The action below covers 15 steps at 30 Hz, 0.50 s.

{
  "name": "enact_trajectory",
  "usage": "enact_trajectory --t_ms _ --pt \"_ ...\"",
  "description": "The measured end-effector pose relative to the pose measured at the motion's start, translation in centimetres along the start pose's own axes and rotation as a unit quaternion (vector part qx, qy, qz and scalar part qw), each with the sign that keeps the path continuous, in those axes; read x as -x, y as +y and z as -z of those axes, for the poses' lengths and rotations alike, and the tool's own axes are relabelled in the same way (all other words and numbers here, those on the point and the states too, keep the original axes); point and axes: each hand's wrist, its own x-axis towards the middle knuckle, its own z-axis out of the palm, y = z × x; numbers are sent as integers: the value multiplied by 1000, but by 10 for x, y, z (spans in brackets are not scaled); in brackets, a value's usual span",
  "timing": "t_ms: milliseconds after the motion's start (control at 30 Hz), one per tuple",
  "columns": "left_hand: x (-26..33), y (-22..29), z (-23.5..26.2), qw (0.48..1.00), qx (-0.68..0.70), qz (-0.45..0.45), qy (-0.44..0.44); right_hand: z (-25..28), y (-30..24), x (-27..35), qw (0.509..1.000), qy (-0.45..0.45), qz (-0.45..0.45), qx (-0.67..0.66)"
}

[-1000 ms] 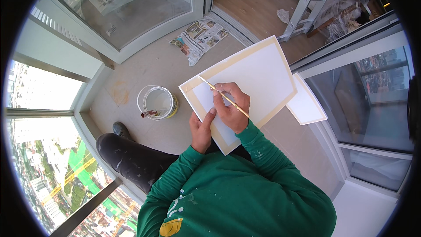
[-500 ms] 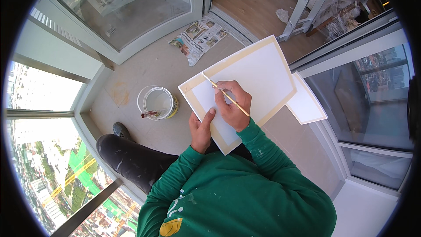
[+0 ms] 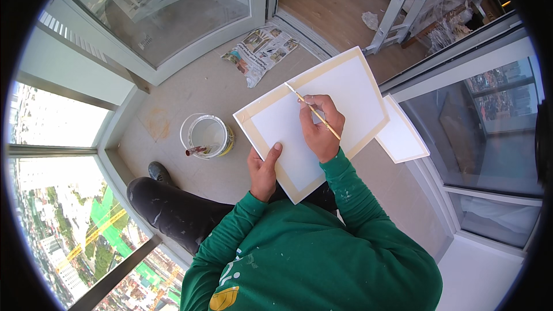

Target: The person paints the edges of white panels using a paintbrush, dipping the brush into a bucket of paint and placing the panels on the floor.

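A white panel with a beige border strip (image 3: 340,118) rests tilted over my lap. My left hand (image 3: 264,171) grips its near left edge, thumb on top and fingers out of sight beneath. In my right hand (image 3: 322,129) a thin paintbrush (image 3: 329,128) is pinched. Its white tip touches the panel's far edge strip, left of the middle. To the left on the floor stands a paint bucket (image 3: 208,133) with pale paint inside. Across its rim lies a larger brush with a reddish-brown handle (image 3: 197,150).
A second white bordered panel (image 3: 401,132) lies beyond the right edge of the first. Newspaper (image 3: 259,52) is spread on the floor by the doorway. A metal ladder (image 3: 403,14) stands inside the room. Glass doors (image 3: 484,121) and tall windows (image 3: 57,219) enclose the floor.
My right hand has slid the thin paintbrush rightward along the panel's far edge strip. The left hand and the panel stay in nearly the same place.
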Motion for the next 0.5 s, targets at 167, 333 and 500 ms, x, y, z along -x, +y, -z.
enact_trajectory --t_ms 167,333,500 --pt "1 2 -3 1000 3 -2 -1 -1 -8 0 1000 -9 1 5" --pt "0 -1 0 1000 -2 -4 -2 -10 -18 10 998 -53 19 -19" --pt "1 -4 2 1000 -2 -22 -8 -17 -27 19 995 -84 45 -16"
